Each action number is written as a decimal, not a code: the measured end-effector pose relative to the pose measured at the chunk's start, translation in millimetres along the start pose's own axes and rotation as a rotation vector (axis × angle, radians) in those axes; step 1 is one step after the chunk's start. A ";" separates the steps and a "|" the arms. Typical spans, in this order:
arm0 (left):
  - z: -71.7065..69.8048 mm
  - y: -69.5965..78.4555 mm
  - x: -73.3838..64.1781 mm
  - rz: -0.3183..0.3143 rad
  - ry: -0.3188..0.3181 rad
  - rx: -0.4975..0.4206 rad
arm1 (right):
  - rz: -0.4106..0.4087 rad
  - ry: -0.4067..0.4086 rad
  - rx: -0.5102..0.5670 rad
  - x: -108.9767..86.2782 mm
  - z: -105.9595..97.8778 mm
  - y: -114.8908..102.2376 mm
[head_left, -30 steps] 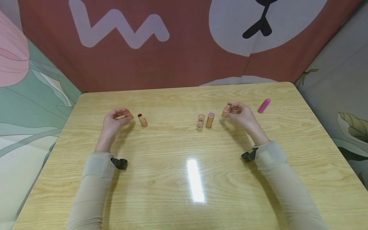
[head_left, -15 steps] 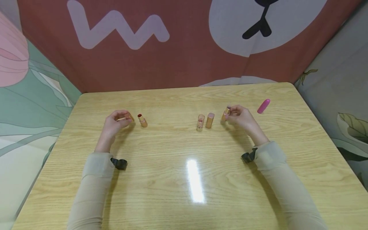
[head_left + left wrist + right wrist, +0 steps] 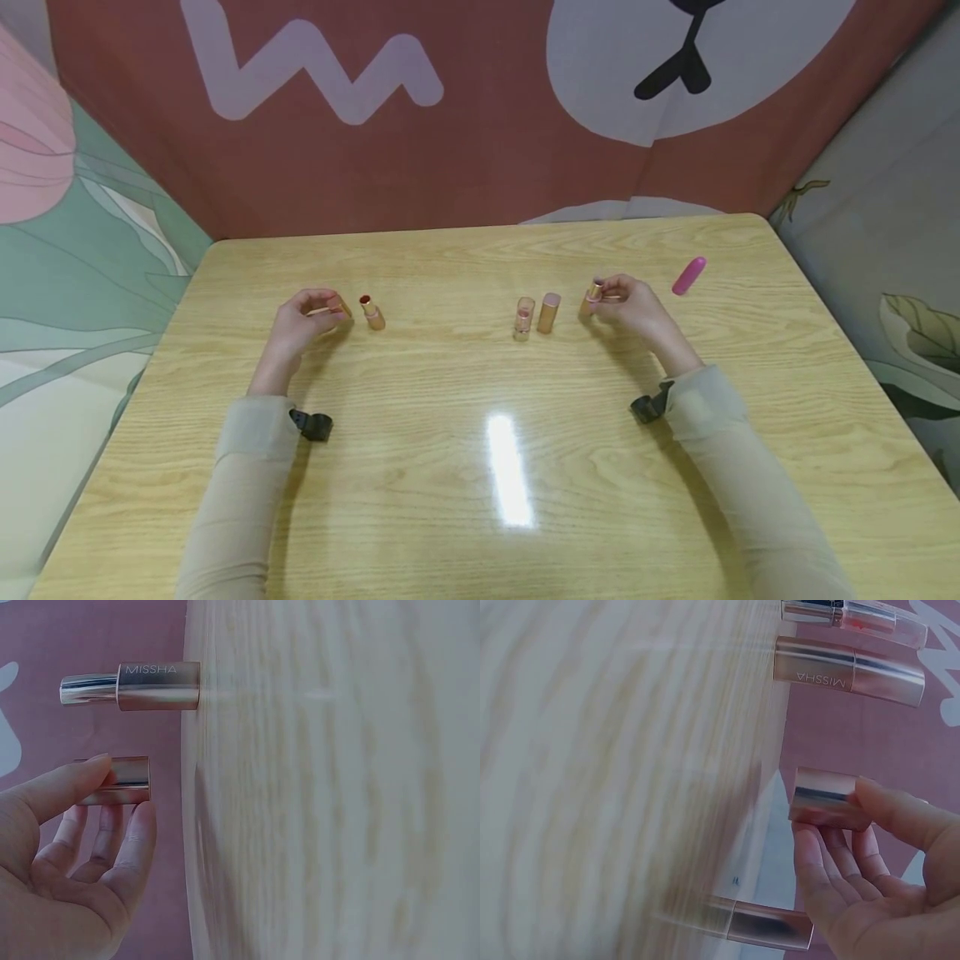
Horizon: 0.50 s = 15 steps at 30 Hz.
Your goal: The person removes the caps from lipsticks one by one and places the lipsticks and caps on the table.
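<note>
In the head view my left hand (image 3: 300, 321) pinches a rose-gold lipstick cap (image 3: 124, 780) between thumb and fingers, raised a little over the table. Just right of it stands an uncapped lipstick (image 3: 371, 313), its red tip and gold inner tube showing; the left wrist view shows MISSHA on its base (image 3: 159, 686). On the other side, my right hand (image 3: 633, 304) holds another uncapped lipstick (image 3: 592, 296) by its rose-gold base (image 3: 825, 799), upright and close over the table. The thumb hides part of its inner tube in the right wrist view.
Left of my right hand stand a capped rose-gold lipstick (image 3: 549, 313) and a clear-cased one (image 3: 523, 319). A magenta tube (image 3: 688, 276) stands farther right. The wooden table (image 3: 420, 467) ends at a red-brown printed backdrop (image 3: 487, 167).
Over the second, my right hand has lowered its lipstick slightly toward the table. My left hand has come down a little with the cap. The standing lipsticks have not moved.
</note>
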<state>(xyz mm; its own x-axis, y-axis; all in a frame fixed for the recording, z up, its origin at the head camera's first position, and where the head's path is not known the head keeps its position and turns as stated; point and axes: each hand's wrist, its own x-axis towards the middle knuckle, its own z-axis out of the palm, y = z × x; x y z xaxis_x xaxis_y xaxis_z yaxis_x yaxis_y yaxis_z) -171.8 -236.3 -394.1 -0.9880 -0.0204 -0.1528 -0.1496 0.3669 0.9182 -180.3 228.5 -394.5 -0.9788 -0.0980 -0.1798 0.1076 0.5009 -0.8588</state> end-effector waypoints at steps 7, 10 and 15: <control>-0.3 -1.7 1.5 -0.006 -0.018 0.003 | 0.012 -0.027 -0.006 2.9 -2.7 4.2; -0.1 -1.8 2.3 -0.016 -0.028 0.019 | 0.016 -0.027 -0.013 4.1 -3.2 6.1; 0.6 -1.5 2.1 -0.025 -0.036 0.041 | 0.015 -0.020 -0.032 4.7 -3.4 8.4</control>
<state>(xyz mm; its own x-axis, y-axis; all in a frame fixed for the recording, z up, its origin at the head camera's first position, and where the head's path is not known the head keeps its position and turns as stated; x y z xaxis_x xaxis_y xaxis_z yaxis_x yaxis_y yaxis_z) -173.6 -236.3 -396.1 -0.9819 0.0029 -0.1893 -0.1720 0.4048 0.8981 -184.6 235.2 -400.9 -0.9733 -0.1071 -0.2028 0.1168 0.5295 -0.8402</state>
